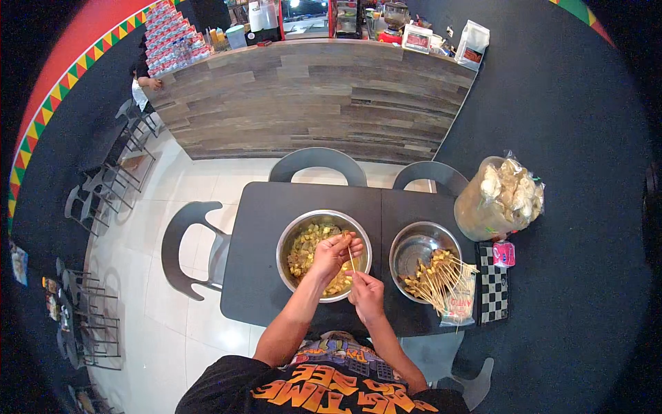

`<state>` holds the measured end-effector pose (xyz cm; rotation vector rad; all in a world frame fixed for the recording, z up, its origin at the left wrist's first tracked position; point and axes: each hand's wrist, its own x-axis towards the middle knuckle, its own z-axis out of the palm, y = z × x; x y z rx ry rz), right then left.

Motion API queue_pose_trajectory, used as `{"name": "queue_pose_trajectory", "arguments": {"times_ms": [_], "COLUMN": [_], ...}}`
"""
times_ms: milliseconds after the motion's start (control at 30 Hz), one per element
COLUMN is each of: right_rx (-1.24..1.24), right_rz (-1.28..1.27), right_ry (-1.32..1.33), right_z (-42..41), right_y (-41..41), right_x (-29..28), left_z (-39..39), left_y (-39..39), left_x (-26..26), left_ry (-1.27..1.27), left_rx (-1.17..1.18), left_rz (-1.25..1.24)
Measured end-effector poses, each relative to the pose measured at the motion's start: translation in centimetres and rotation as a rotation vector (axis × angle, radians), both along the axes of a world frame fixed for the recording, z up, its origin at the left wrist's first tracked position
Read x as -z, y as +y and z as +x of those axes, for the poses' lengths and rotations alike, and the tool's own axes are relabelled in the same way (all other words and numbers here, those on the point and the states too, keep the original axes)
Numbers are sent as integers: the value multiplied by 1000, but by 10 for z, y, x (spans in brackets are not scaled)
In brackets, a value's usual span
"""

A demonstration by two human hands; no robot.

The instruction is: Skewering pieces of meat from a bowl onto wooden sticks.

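Note:
Over a large steel bowl (282, 261) of yellow-coated meat pieces (305, 248), my left hand (333, 253) pinches a small piece of meat at the upper end of a bamboo skewer (351, 257). My right hand (367, 295) grips the lower end of that skewer near the bowl's right rim. A second steel bowl (408, 248) stands to the right. Several loaded skewers (437, 282) lean in it, meat inside and bare sticks fanned out over its rim. Beside them lies a clear plastic packet (460, 305) that bears writing.
The dark table (248, 248) also carries a tall clear container (476, 207) with bagged crackers, a checkered item (494, 295) and a pink pack (503, 254). Grey chairs (191, 253) surround it. Past a wood-clad counter (310, 103), a person's hand (152, 83) shows at left.

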<state>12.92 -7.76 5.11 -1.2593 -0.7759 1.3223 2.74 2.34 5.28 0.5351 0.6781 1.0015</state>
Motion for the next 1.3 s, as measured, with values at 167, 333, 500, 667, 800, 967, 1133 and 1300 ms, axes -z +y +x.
{"name": "queue_pose_trajectory", "arguments": {"times_ms": [167,333,500,667,800,967,1133,1300], "right_rx": [-62,135,8,-163,20,58,-121,-84], "right_rz": [-135,323,73,-154,186,313,-204,-144], "right_ry": [728,-532,-212,968,-535,-619,937,423], "right_z": [4,-6,-1,14,5,6,18,4], "right_y": [3,7,9,9,11,15,10,9], "right_x": [-1,12,14,3,7,17,3,-3], "left_z": [1,5,2,2,2,3,2,1], "left_y": [2,3,7,7,9,11,9,10], "left_x": [-1,-2,0,-1,0,0,-1,5], "left_ry": [-22,57,80,81,107,101,60,87], "left_rx": [-16,-60,-72,-54,-61,-86,-54,-81], "left_rz": [-16,11,-11,-28,-30,-17,-24,-17]}}
